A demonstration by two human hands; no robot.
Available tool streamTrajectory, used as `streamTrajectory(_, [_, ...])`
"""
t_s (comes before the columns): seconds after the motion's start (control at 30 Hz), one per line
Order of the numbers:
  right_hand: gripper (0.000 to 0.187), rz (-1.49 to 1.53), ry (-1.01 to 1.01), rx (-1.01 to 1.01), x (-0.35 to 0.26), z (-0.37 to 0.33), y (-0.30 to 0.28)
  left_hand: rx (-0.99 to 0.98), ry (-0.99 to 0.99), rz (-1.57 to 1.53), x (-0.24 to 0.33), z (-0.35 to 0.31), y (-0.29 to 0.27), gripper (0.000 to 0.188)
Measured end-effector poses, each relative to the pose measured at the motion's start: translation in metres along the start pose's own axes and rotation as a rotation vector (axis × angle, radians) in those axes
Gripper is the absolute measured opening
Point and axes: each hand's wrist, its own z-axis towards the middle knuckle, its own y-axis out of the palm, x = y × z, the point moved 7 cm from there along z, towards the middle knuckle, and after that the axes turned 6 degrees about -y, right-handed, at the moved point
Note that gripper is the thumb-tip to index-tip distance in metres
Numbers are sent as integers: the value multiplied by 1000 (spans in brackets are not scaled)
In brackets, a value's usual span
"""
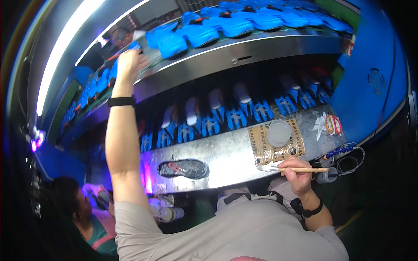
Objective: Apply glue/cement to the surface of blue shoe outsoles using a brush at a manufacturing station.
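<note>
My left hand (129,64) reaches far forward to the upper shelf, its fingers beside a row of blue shoe-shaped pieces (104,77). Blur keeps me from telling whether it grips one. Closed around the wooden handle of a brush (309,170), my right hand (298,175) stays low near the front edge of the metal bench (226,161). The pale brush tip points left, at the lower edge of a brown printed sheet (261,145). A round translucent tub (279,133) stands on that sheet. On the bench to the left lies a dark shoe sole (183,168) with a red mark.
More blue shoe-shaped pieces (235,27) line the upper shelf (261,45). Below it, several blue racks (210,125) stand behind the bench. Scissors with orange and red handles (333,125) lie at the right beside white scraps. Another person (82,209) sits at lower left.
</note>
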Motion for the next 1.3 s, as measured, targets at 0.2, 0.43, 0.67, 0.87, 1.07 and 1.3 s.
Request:
streamTrajectory(0.2, [15, -11, 68, 26, 15, -8, -19, 272, 595, 1445, 23, 69, -49, 36])
streamTrajectory(0.43, [15, -34, 133, 38, 32, -10, -28, 119, 705, 1723, -4, 102, -49, 21])
streamTrajectory(0.67, [14, -134, 303, 83, 63, 2, -42, 17, 976, 1598, 29, -9, -3, 14])
streamTrajectory(0.87, [14, -370, 282, 39, 78, 46, -58, 85, 393, 624, 41, -74, -110, 31])
streamTrajectory(1.07, [21, -615, 300, -69, 98, 64, -54, -117, 8, 374, -42, -97, -98, 33])
streamTrajectory(1.3, [18, -618, 292, -30, 83, 61, -51, -349, -8, -234, -159, -223, -30, 48])
